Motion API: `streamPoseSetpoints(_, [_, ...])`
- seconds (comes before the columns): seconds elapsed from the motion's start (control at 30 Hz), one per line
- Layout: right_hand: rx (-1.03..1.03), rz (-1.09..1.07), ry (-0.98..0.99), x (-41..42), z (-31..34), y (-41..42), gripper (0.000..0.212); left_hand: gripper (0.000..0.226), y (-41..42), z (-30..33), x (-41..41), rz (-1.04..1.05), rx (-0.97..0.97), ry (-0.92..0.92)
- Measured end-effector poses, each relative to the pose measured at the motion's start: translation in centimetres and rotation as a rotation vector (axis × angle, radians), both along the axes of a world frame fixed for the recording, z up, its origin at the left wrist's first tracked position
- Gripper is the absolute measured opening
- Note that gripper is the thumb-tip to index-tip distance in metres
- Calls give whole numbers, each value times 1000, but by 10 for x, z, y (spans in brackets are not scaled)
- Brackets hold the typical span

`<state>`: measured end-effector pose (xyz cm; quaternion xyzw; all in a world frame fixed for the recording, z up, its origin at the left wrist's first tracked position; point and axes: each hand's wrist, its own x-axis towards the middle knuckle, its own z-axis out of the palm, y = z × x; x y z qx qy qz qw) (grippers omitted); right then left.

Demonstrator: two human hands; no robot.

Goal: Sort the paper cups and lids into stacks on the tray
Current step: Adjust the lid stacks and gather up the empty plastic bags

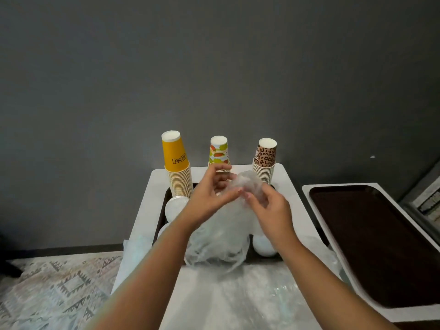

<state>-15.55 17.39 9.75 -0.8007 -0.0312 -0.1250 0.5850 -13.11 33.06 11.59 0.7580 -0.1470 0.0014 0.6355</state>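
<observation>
clear plastic bag (221, 236) bunched up over the near half of the dark tray (166, 201), on the white table (285, 182). left hand (209, 191) and right hand (269, 206) both pinch the bag's crumpled top. three upside-down cup stacks stand along the tray's far edge: yellow cup stack (177, 167) at left, fruit-print cup stack (219, 153) in the middle behind the left hand, leopard-print cup stack (264, 160) at right. white lids (175, 207) lie at the tray's left side, another white lid (263, 246) beside the bag on the right. second brown tray (381, 246) on the neighbouring table.
</observation>
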Motion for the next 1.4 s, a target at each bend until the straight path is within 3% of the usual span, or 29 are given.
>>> streamPoseSetpoints(0.07, [63,12,-44,7,23,-2,20,81,10,12,4,-166,-9,143])
streamPoseSetpoints(0.1, [94,24,-58,9,35,-1,18,86,12,15,4,-238,16,181])
streamPoseSetpoints(0.17, [113,43,-80,13,54,1,16,74,12,19,4,-325,54,213])
streamPoseSetpoints(0.37, [116,8,-170,26,88,-9,11,31,1,29,-2,-314,35,185])
streamPoseSetpoints(0.6, [371,-40,9,37,86,-31,13,10,7,55,-9,-213,-130,19])
streamPoseSetpoints(0.83, [336,187,351,24,54,-9,15,24,0,62,-7,-156,-280,-117])
streamPoseSetpoints(0.9, [309,285,399,12,53,1,11,25,-2,63,-8,-184,-291,-83])
streamPoseSetpoints(0.97, [272,311,456,6,54,6,21,19,-6,63,-10,-124,-295,-49])
streamPoseSetpoints(1.03, [287,272,445,7,56,3,21,10,-8,62,-10,-19,-293,-44])
streamPoseSetpoints(1.07, [358,243,370,11,58,1,9,6,-8,62,-9,13,-297,-43])
streamPoseSetpoints(1.1, [450,229,297,14,60,-1,15,4,-8,62,-7,33,-301,-44])
streamPoseSetpoints(1.17, [565,326,200,16,59,-12,57,5,-8,61,-5,51,-298,-39])
streamPoseSetpoints(1.27, [474,489,163,9,58,-10,74,7,-14,57,-3,62,-262,-30])
streamPoseSetpoints(1.4, [388,211,135,5,51,2,29,19,-14,53,-4,17,-213,16])
